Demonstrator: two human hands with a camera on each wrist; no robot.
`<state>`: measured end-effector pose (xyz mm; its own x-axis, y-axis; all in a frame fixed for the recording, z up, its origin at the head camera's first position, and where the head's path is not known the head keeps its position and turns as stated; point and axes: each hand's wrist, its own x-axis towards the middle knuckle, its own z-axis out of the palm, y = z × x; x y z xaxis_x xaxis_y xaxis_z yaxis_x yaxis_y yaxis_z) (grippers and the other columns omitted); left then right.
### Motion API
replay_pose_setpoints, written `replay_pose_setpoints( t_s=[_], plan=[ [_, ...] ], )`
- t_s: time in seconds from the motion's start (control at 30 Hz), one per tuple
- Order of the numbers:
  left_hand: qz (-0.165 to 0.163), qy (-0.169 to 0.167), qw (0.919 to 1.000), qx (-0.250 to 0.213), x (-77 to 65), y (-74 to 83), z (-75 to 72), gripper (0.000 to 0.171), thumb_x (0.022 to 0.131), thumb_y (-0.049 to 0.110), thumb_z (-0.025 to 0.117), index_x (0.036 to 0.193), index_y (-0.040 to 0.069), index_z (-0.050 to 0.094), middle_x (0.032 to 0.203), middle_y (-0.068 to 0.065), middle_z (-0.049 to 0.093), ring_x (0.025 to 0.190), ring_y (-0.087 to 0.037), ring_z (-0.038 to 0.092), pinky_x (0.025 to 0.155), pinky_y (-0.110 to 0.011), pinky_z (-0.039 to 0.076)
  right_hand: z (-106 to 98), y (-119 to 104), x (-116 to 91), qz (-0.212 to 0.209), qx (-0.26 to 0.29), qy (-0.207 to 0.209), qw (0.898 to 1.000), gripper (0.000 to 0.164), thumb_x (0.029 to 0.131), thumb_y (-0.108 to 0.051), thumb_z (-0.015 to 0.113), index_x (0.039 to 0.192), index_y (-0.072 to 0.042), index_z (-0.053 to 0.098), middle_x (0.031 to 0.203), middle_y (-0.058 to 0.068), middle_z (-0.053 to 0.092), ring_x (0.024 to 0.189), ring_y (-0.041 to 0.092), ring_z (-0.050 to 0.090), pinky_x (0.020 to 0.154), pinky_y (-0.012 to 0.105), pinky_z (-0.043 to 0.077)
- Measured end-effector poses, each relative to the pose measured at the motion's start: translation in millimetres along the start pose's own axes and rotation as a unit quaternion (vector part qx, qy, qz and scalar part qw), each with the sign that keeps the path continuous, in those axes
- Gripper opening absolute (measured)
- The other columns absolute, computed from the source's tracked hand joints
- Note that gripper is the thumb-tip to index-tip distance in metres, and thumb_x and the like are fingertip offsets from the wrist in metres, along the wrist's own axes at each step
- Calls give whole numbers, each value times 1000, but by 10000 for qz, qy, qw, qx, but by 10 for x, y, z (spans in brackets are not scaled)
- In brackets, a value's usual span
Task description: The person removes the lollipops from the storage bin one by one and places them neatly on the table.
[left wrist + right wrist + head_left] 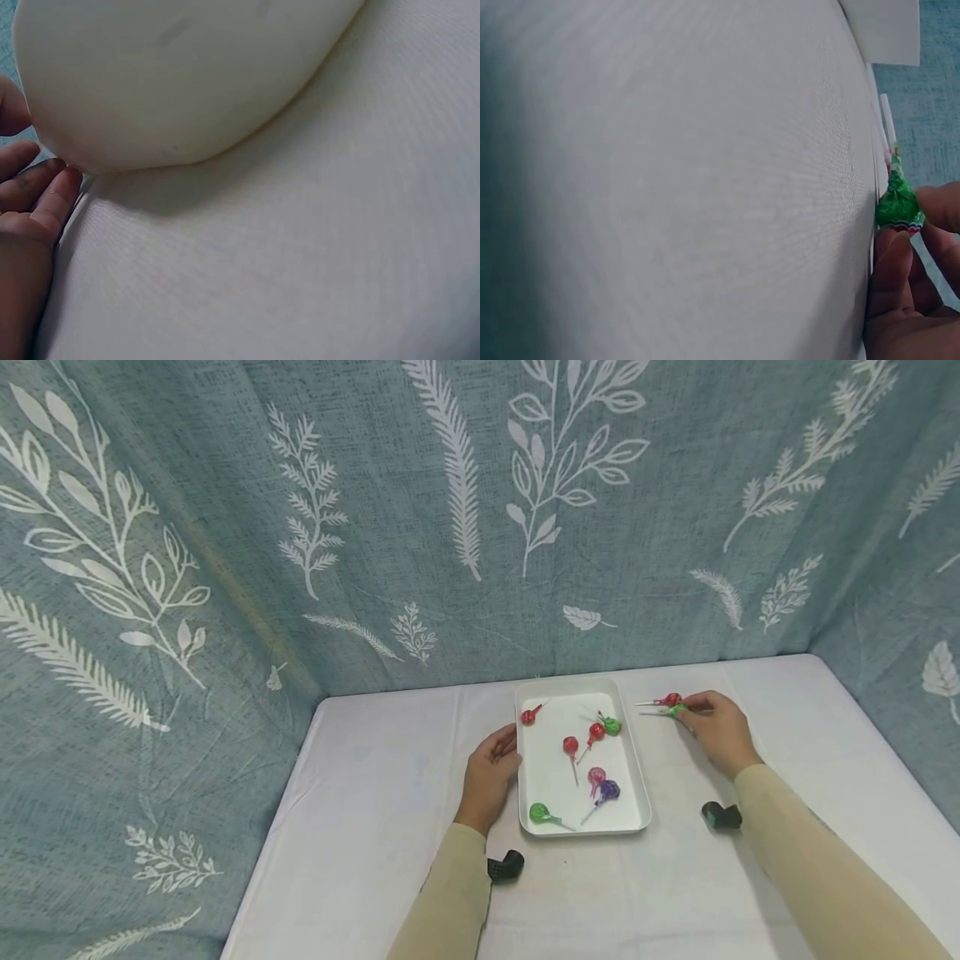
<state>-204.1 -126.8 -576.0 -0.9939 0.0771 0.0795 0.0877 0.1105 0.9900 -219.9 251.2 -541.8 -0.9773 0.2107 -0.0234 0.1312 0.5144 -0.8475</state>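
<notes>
So the green-wrapped round lollipop on a white stick (677,711) is out on the right side of the table, pinched between the thumb and fingers of my right hand (717,732), stick pointing left toward the tray. Can't tell whether it's touching the cloth. Right alongside, on the far side, is a red-wrapped round lollipop (670,700), its stick pointing the same way; can't say if my fingertips touch that one. Just left of them sits the white rectangular shallow tray (543,768), and my left hand (489,777) rests against its left side, fingers relaxed, fingertips on the wall. Inside there's a red lollipop (528,717) by the far left corner, two more reds around the middle, a green one (611,726) at far right, a pink one (597,775) beside a purple one (609,790), and another green (539,812) at near left. All this is on a white tablecloth (375,827), with a blue-green leaf-print curtain (480,635) behind.
</notes>
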Motion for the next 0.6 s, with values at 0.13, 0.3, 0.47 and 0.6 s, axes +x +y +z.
replay_pose_setpoints(
  t_s=[0.13, 0.3, 0.47, 0.6],
  plan=[
    [10, 8, 10000, -49, -1, -2, 5, 49, 102, 4, 63, 151, 5, 62, 146, -9, 67, 136, -23, 62, 113, -31, 51, -7, 1, -2, -7, 24, 0, 10000, 36, 108, -18, 67, 133, 7, 63, 136, 29, 63, 123, 43, 61, 86, 35, 56],
    [-19, 40, 10000, -70, -8, -17, 4, 51, 102, 4, 63, 152, 7, 62, 146, -7, 67, 136, -22, 62, 113, -30, 51, -18, 3, -4, 106, -35, 5, 9999, 37, 108, -20, 64, 134, 6, 63, 135, 27, 63, 112, 36, 66, 77, 25, 57],
    [-11, 55, 10000, -72, -15, -18, 2, 51, 102, 4, 63, 152, 8, 62, 146, -7, 67, 137, -21, 62, 113, -29, 51, -27, -3, -11, 197, 4, -12, 9998, 39, 110, -23, 63, 136, 6, 63, 135, 27, 62, 112, 35, 66, 82, 30, 58],
    [13, 33, 9999, -163, -12, -17, 1, 51, 101, 4, 64, 152, 7, 62, 146, -9, 67, 137, -23, 62, 114, -31, 50, -29, -7, -14, 215, 6, -56, 9998, 38, 110, -22, 62, 136, 6, 63, 136, 26, 62, 113, 35, 65, 85, 34, 58]
  ],
)
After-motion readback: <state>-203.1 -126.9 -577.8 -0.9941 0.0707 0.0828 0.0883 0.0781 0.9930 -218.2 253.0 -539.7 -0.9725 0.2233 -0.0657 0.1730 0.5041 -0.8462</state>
